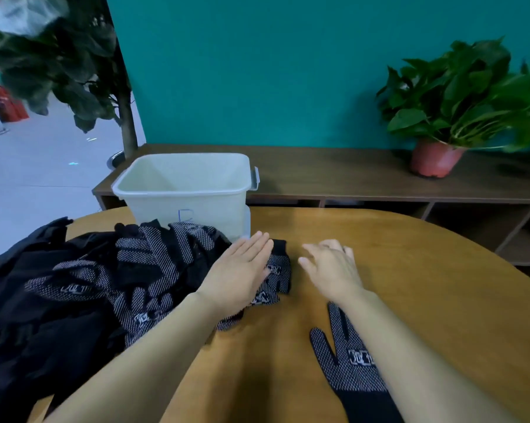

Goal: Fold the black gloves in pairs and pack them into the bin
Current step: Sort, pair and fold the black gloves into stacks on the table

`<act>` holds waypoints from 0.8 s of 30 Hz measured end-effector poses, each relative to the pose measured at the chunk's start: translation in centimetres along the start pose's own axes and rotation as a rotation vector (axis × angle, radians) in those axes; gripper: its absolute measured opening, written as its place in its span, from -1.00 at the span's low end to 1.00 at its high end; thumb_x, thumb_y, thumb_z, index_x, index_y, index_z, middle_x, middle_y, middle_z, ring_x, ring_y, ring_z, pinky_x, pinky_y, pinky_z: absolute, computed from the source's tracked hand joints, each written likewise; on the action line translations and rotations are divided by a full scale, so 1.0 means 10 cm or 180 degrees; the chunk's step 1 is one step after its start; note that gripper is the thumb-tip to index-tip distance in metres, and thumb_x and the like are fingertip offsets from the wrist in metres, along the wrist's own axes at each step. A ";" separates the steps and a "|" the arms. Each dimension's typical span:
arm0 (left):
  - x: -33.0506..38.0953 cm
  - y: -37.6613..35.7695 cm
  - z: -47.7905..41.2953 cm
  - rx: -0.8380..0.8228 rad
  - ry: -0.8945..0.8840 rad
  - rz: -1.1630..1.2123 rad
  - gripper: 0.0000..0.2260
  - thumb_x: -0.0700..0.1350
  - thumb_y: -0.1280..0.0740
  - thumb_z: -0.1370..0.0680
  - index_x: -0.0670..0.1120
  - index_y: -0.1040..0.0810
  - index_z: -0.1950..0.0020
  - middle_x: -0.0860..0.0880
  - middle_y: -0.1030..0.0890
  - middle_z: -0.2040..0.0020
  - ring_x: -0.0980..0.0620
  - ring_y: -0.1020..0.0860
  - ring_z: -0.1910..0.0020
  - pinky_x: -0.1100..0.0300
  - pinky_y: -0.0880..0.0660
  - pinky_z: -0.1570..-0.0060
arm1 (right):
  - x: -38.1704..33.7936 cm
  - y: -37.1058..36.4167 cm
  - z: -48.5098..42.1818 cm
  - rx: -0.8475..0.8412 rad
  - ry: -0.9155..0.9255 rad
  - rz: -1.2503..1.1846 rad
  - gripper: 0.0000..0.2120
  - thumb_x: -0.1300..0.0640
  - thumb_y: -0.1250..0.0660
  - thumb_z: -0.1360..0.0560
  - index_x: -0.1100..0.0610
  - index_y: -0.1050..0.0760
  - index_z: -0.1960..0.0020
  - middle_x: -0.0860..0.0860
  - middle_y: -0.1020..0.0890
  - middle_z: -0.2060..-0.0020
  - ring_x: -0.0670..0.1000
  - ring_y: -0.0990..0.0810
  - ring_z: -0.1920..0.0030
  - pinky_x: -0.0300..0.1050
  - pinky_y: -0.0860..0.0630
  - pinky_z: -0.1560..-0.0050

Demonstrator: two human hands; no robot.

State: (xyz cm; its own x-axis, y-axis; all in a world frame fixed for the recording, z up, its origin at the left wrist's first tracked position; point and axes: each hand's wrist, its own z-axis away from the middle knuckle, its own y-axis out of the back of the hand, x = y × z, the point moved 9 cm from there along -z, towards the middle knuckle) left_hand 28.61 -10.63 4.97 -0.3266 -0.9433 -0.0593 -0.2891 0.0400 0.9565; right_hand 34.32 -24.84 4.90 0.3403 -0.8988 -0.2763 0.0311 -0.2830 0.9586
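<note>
A heap of black gloves with white grip dots (pixel 111 279) covers the left part of the wooden table (pixel 425 270). My left hand (pixel 239 270) lies flat, fingers straight, on a black glove (pixel 280 270) at the heap's right edge. My right hand (pixel 333 267) hovers just right of that glove with relaxed, spread fingers and holds nothing. A single black dotted glove (pixel 349 364) lies flat near the front edge, partly under my right forearm. The pale bin (pixel 184 190) stands empty at the table's far side, behind the heap.
A potted green plant (pixel 459 111) stands on a low brown shelf (pixel 349 175) against the teal wall. A tall dark-leaved plant (pixel 74 65) rises at the back left. Bare table wood stretches to the right of my hands.
</note>
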 end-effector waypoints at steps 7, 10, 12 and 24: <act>-0.38 -0.57 -0.62 -0.0508 0.0333 -0.0279 -0.53 -0.13 -0.07 -0.70 -0.10 -0.10 -0.61 -0.04 -0.16 -0.61 0.01 -0.07 -0.59 0.13 0.07 -0.53 | -0.10 -0.44 -0.63 -0.0017 -0.0077 0.0242 -0.67 -0.14 -0.18 -0.63 0.01 -0.53 -0.25 -0.04 -0.58 -0.14 0.02 -0.31 -0.29 0.02 -0.17 -0.34; -0.50 -0.80 -0.69 -0.0727 0.0615 -0.0463 -0.56 -0.14 -0.18 -0.63 -0.07 -0.26 -0.52 -0.03 -0.36 -0.49 -0.04 -0.27 -0.49 0.09 -0.14 -0.42 | -0.04 -0.62 -0.79 -0.0048 -0.0188 0.0277 -0.61 -0.17 -0.19 -0.61 0.01 -0.50 -0.31 -0.01 -0.49 -0.19 0.05 -0.27 -0.29 0.06 -0.15 -0.40; -0.53 -0.92 -0.72 -0.0908 0.0790 -0.0596 -0.63 -0.09 -0.19 -0.63 -0.05 -0.34 -0.45 -0.03 -0.45 -0.42 -0.07 -0.32 -0.43 0.05 -0.20 -0.35 | -0.01 -0.71 -0.86 0.0008 -0.0241 0.0229 -0.63 -0.16 -0.21 -0.61 -0.01 -0.51 -0.32 -0.03 -0.46 -0.19 0.04 -0.26 -0.28 0.04 -0.16 -0.38; -0.72 -0.36 -0.80 0.0028 0.1580 0.0613 -0.54 -0.02 -0.34 -0.57 -0.02 -0.30 -0.44 0.10 -0.64 -0.02 -0.03 -0.51 -0.18 0.07 -0.32 -0.19 | -0.01 -0.38 -0.93 0.0166 -0.0459 -0.1573 -0.95 0.06 -0.31 -0.58 -0.09 -0.51 0.00 -0.20 -0.59 0.06 -0.08 -0.48 -0.08 -0.10 -0.10 -0.06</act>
State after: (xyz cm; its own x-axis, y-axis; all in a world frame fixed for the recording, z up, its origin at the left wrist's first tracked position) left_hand 39.22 -6.65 4.28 0.0901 -0.9610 0.2615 -0.2741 0.2285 0.9341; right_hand 42.94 -20.51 1.90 0.1637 -0.6895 -0.7055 0.1072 -0.6985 0.7075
